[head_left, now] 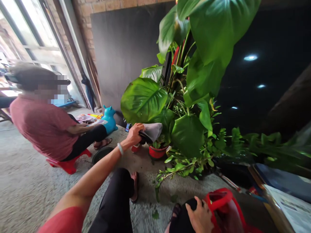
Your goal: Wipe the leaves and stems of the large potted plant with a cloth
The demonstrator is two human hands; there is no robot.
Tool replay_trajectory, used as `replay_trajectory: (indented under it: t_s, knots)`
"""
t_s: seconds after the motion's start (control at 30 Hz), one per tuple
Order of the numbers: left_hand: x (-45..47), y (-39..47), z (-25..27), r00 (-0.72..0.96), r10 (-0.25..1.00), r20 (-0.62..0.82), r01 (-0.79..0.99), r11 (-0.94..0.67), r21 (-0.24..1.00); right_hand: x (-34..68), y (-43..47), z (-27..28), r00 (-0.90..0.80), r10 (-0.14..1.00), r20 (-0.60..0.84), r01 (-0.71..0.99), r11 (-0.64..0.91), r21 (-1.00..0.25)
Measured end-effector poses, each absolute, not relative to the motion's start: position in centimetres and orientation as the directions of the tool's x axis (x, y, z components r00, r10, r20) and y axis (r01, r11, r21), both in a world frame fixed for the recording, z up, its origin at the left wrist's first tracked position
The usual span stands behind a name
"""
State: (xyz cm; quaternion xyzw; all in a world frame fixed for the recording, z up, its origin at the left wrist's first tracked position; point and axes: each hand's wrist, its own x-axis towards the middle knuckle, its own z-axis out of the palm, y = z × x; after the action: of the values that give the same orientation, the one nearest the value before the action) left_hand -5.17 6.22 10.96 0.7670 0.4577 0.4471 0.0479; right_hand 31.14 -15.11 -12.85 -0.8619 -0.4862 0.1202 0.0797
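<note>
My left fingers (139, 127), nearer the broad leaf (144, 98), clasp grey cloth (154, 130) just below it; my right fingers (198, 202) spread over my knee (188, 202).

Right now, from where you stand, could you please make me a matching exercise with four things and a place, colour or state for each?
1. Left hand
2. Right hand
3. Stool
4. Animal figure

A. Turquoise
B. Resting on a knee
C. Under the seated person
D. Gripping a grey-and-black item

Pairs: 1-D; 2-B; 3-C; 4-A
</note>
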Motion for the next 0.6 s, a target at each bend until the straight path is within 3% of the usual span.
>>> replay_trajectory:
  t_s: [0.1,0.2,0.3,0.37,0.47,0.53,0.6]
  knots:
    - [-4.4,6.4,4.7,0.134,0.845,0.518,0.754,-0.426,0.5,30.8,-15.2,-12.6,0.497,0.855,-0.147,0.816,-0.518,-0.258]
    - [-3.6,3.7,-0.1,0.397,0.812,0.427,0.662,-0.576,0.48,31.0,-15.3,-12.6,0.494,0.854,-0.166,0.816,-0.521,-0.25]
    - [-2.9,2.6,0.6,0.562,0.677,0.476,0.519,-0.736,0.434,31.2,-15.2,-12.3,0.516,0.835,-0.188,0.805,-0.549,-0.226]
    - [-2.1,3.9,2.9,0.509,0.641,0.575,0.506,-0.763,0.403,30.9,-14.8,-11.9,0.525,0.829,-0.191,0.803,-0.557,-0.211]
    - [-0.4,7.7,4.8,0.336,0.688,0.643,0.606,-0.68,0.412,29.9,-14.2,-11.4,0.516,0.836,-0.187,0.814,-0.546,-0.197]
    - [0.7,9.5,3.5,0.281,0.776,0.565,0.7,-0.568,0.432,29.3,-13.9,-11.3,0.505,0.843,-0.184,0.824,-0.534,-0.188]
    - [1.4,9.6,0.9,0.336,0.847,0.411,0.752,-0.504,0.425,28.9,-13.7,-11.3,0.492,0.853,-0.176,0.834,-0.519,-0.185]
